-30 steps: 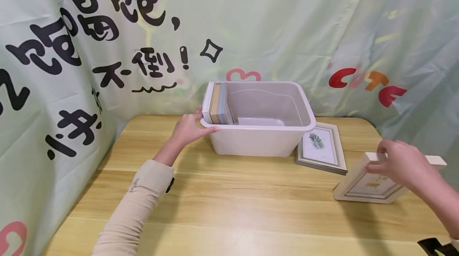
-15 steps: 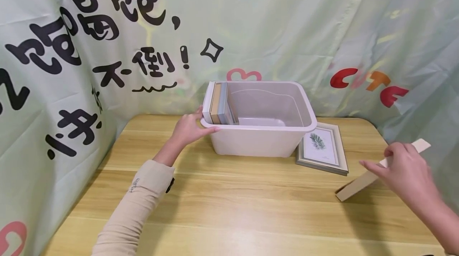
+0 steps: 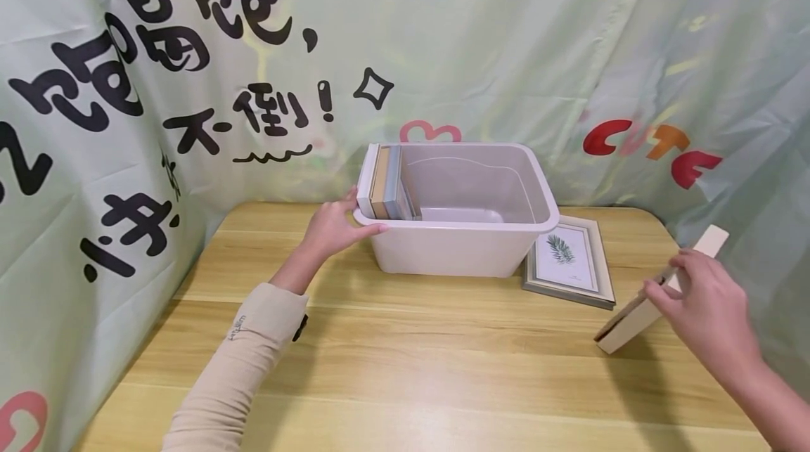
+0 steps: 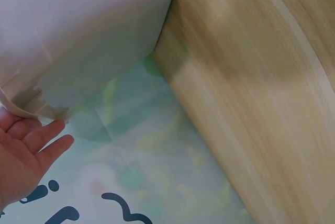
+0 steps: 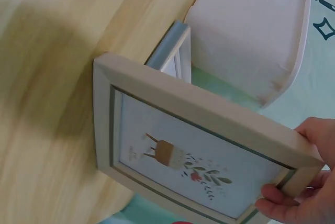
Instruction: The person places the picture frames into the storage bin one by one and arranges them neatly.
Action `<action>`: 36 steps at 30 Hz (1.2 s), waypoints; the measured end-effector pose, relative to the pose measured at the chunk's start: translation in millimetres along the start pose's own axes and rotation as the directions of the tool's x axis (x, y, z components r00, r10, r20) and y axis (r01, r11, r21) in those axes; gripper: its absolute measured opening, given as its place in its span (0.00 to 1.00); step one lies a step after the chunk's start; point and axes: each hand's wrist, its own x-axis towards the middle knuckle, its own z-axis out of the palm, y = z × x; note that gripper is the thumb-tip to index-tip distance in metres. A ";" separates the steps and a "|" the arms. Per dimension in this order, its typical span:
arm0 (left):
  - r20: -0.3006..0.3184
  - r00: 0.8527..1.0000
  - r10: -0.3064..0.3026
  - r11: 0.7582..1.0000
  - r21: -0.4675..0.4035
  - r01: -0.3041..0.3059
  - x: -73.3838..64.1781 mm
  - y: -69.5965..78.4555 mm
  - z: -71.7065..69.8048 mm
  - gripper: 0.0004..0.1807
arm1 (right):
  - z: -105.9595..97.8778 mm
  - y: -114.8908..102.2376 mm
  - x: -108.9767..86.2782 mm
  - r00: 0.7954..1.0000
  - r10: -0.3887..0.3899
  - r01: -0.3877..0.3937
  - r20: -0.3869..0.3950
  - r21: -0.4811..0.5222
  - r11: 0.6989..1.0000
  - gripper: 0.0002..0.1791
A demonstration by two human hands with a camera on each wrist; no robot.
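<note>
My right hand (image 3: 711, 301) pinches the top edge of a cream picture frame (image 3: 635, 325) at the right of the table. The frame stands upright on its lower edge, turned nearly edge-on in the head view. In the right wrist view the picture frame (image 5: 209, 124) faces the camera, showing a pot with leaves and a red flower; thumb and fingers hold opposite faces. My left hand (image 3: 332, 227) grips the left corner of a pale storage bin (image 3: 449, 252), thumb along the front rim. In the left wrist view its fingers (image 4: 49, 135) sit under the rim.
Several frame-like flat pieces (image 3: 387, 185) stand on edge against the bin's left end. A grey-beige picture frame (image 3: 598, 262) with a green leaf print lies flat beside the bin's right end. A printed curtain (image 3: 481, 51) hangs behind the wooden table (image 3: 405, 360).
The right hand has turned the cream picture frame from showing its face to nearly edge-on, and its top has shifted left. The left hand and bin have stayed put.
</note>
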 end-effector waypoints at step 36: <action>-0.017 1.000 -0.002 1.000 -0.031 0.001 0.1 -3.4 3.5 0.40 | -4.4 -10.5 24.3 0.835 -0.148 0.165 -0.529 -0.016 0.986 0.17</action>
